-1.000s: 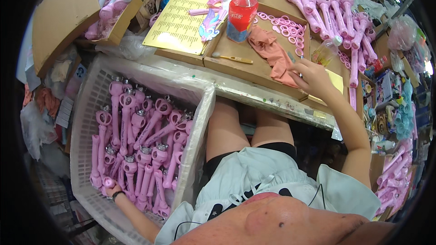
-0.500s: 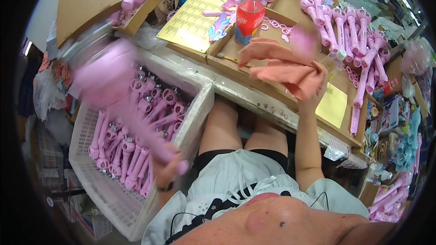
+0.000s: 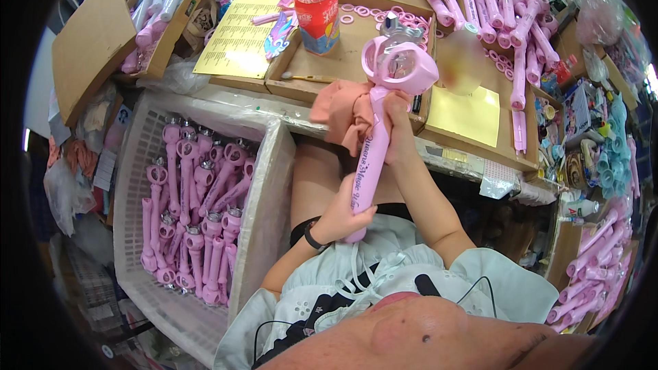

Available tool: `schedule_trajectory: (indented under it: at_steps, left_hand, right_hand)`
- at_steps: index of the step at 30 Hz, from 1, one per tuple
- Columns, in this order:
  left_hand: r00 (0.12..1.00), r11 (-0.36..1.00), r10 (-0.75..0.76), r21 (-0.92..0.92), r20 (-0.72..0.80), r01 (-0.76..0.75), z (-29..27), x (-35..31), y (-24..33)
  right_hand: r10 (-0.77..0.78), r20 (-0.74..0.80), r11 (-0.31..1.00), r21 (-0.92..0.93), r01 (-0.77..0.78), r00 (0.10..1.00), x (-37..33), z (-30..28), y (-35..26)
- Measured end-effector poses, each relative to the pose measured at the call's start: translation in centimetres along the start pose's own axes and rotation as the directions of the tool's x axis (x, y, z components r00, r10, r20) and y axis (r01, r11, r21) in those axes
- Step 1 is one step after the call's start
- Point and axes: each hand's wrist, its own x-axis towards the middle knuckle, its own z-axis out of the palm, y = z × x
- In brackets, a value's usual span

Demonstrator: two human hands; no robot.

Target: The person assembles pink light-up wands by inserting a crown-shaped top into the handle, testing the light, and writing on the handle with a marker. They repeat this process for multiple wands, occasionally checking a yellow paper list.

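Note:
A pink toy wand (image 3: 368, 157) with a clear, crown-topped head stands tilted in front of my body, its head pointing away from me. My left hand (image 3: 340, 210) is closed round the lower end of its handle. Just under the head, my right hand (image 3: 399, 127) grips the upper handle, together with an orange cloth (image 3: 340, 111). The cloth is bunched against the handle's left side and hangs down there. Part of the right hand's fingers is hidden behind the wand.
A white plastic crate (image 3: 264, 164) full of similar wands stands left of my legs. Cardboard trays on the bench hold a red drink bottle (image 3: 317, 17), a small brush (image 3: 305, 78), pink rings (image 3: 360, 10) and a yellow sheet (image 3: 462, 116). More pink wands (image 3: 480, 0) are piled at the far right.
My left hand has brought the wand from above the crate to the middle. My right hand has come nearer with the cloth and now grips the wand with it.

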Motion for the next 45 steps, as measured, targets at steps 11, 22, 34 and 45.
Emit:
schedule_trajectory:
  at_steps: [11, 22, 34, 45]
  left_hand:
    - [0.995, 0.999, 0.047, -0.016, -0.088, -0.048, -0.6, -0.5, -1.2]
    - [0.859, 0.864, 0.141, -0.362, -0.492, -0.349, -0.8, -1.2, -2.6]
    - [0.614, 0.842, 0.347, -0.053, -0.709, -0.537, -3.3, 2.0, 0.4]
    - [0.666, 0.357, 0.184, -0.582, -0.723, -0.731, -9.7, 1.5, 4.3]
  right_hand:
    - [0.054, 0.12, 0.992, -0.119, -0.04, 0.991, 0.7, 1.1, 0.0]
    - [-0.044, -0.235, 0.996, 0.064, 0.06, 0.971, -0.1, 3.0, -0.8]
    - [-0.163, -0.124, 0.401, -0.915, -0.049, 0.979, -6.1, 3.5, 4.6]
    - [0.23, 0.143, 0.429, -0.903, 0.032, 0.963, -8.9, 1.8, 2.9]
